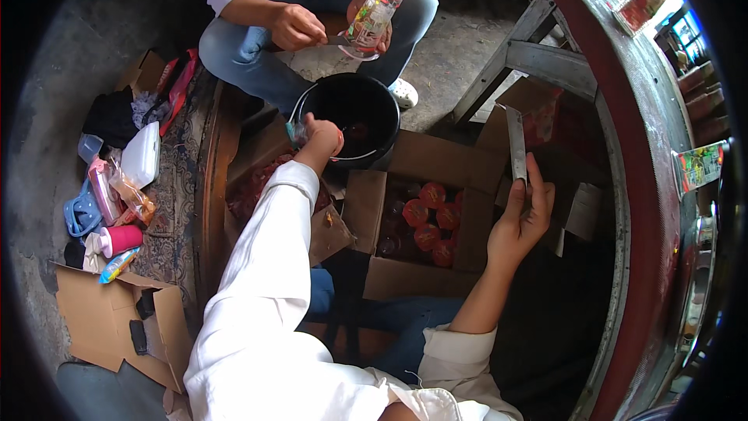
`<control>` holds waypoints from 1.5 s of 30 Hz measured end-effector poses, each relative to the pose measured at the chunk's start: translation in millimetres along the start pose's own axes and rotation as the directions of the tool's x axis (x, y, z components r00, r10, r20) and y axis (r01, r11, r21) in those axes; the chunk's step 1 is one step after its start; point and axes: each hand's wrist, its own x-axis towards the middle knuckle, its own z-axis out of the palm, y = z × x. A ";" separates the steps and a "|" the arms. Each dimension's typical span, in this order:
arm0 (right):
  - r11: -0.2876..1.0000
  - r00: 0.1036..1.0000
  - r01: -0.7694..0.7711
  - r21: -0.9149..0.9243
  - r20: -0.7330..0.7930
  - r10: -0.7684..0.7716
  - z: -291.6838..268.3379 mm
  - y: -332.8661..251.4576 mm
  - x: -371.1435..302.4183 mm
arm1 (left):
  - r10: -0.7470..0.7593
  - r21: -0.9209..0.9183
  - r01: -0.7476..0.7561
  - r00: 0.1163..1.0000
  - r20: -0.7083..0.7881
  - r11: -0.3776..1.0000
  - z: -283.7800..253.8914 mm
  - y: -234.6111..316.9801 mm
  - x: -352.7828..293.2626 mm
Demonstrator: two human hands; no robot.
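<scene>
My left hand (pixel 322 140) is over the near-left rim of a black bucket (pixel 393 121), fingers curled. A crumpled clear-and-teal scrap (pixel 296 133) shows beside its fingers; whether the hand grips it is unclear. Raised at the right, my right hand (pixel 526 214) pinches a flat metal blade (pixel 516 140) between thumb and fingers, pointing up and away. Between my arms an open cardboard box (pixel 421 279) contains several jars with red lids (pixel 427 236). Another box with red wrapping scraps (pixel 269 179) is partly covered by my left arm.
Across from me a seated person holds a clear printed jar (pixel 374 19) and a blade. A wooden-legged table (pixel 635 70) rises on the right, printed labels (pixel 699 168) along it. At left are a white container (pixel 141 154), a pink thread spool (pixel 121 240) and an open carton (pixel 97 312).
</scene>
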 end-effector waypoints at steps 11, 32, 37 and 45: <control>0.214 0.744 -0.371 0.903 0.152 0.650 4.8 1.2 -7.2 | -0.585 -0.756 -0.323 0.487 -0.649 0.570 53.7 3.1 -41.1; 0.534 0.835 -0.539 0.651 0.498 0.236 64.7 -82.3 -107.3 | -0.544 -0.286 -0.898 0.431 -0.719 -0.334 106.8 11.6 -274.9; 0.676 0.880 -0.414 0.609 0.457 0.127 70.5 -82.6 -116.1 | -0.502 -0.305 -0.882 0.458 -0.734 -0.359 96.0 18.4 -264.5; 0.837 0.936 -0.285 0.467 0.325 0.138 69.7 -78.4 -117.2 | -0.443 -0.353 -0.895 0.443 -0.780 -0.274 88.4 31.5 -259.0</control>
